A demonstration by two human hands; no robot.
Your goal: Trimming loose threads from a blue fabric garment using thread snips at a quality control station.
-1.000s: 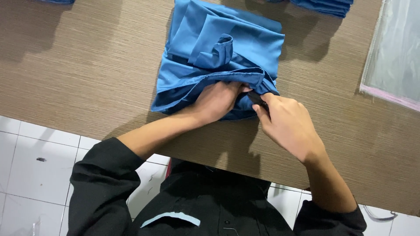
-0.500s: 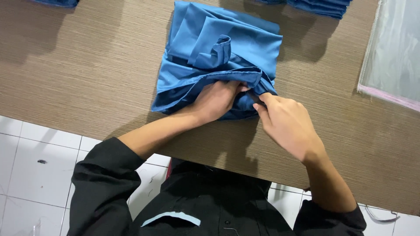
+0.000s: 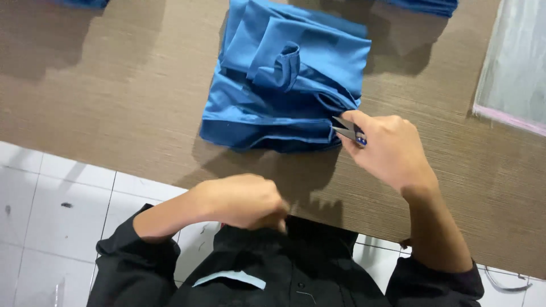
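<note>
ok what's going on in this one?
A person in a black top stands at a brown table with a folded blue garment on it. The right hand holds small thread snips against the garment's right edge. The left hand is closed, off the cloth, at the table's near edge by the body. More blue fabric lies at the far edge, and a clear plastic bag lies on the right.

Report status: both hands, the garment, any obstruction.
Right hand grips thread snips at folded blue garment. Left hand closed near table edge, off the cloth. Nothing obstructing.
</note>
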